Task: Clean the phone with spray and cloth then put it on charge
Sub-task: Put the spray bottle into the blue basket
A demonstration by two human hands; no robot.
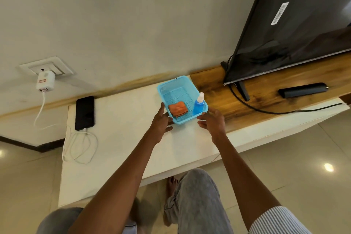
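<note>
A black phone (84,113) lies face up at the left of the white counter, with a white cable (79,144) plugged into its near end. The cable runs up to a white charger (45,81) in the wall socket. A blue plastic basket (171,86) stands on the counter and holds a folded orange cloth (178,109) and a blue spray bottle (199,104) with a clear cap. My left hand (161,121) touches the basket's near left corner with straight fingers. My right hand (211,119) is at its near right corner, fingers relaxed.
The white counter (123,148) meets a wooden shelf (266,97) on the right, which carries a tilted black TV (294,24), its black power cord (266,110) and a black remote (303,89). The loose charger cable hangs over the counter's left edge. My legs stand below.
</note>
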